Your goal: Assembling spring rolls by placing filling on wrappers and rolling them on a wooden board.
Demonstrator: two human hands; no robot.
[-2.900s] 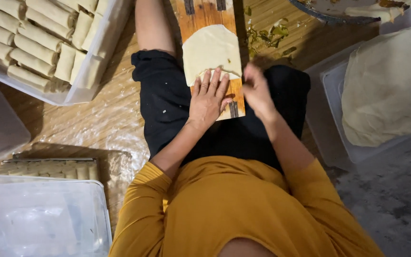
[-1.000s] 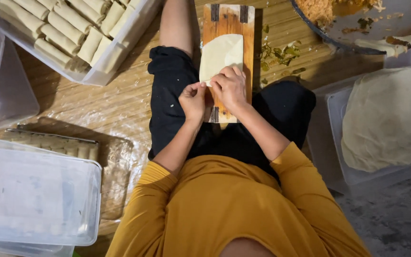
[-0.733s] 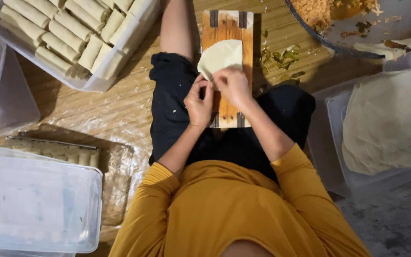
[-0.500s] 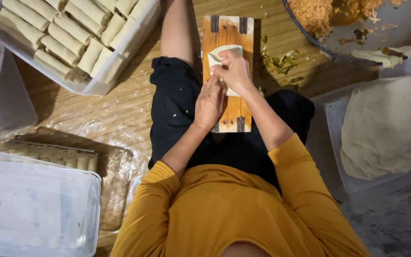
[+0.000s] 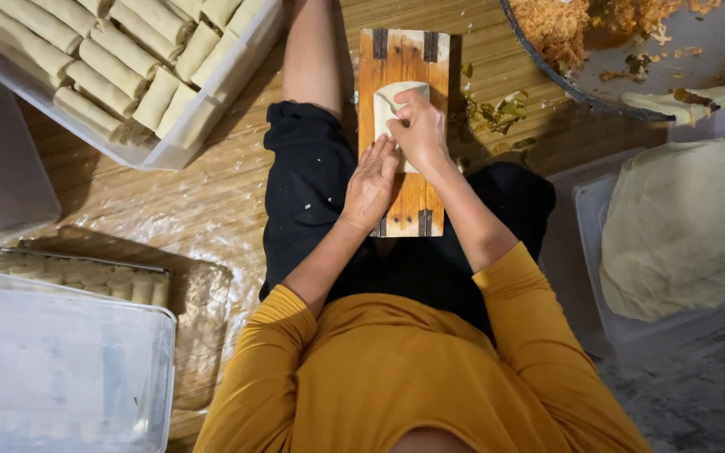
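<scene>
Wrapper (image 5: 389,102) on board (image 5: 403,59), half rolled. My right hand (image 5: 419,130) fingers pinch roll; left hand (image 5: 371,180) flat, pressing edge. I judge: keep roll tight, even, sides tucked.

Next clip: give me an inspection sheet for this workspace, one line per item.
Surface: woven mat on the floor; wooden board on the lap.
Job's things: wrapper, partly rolled, on the board.
Clutter: tray of rolls; wrapper stack in a tub; filling pan; scraps; lidded box.
Hands: left hand and right hand both press on the wrapper.
Cables: nothing seen.
Surroundings: bare floor on the right.
</scene>
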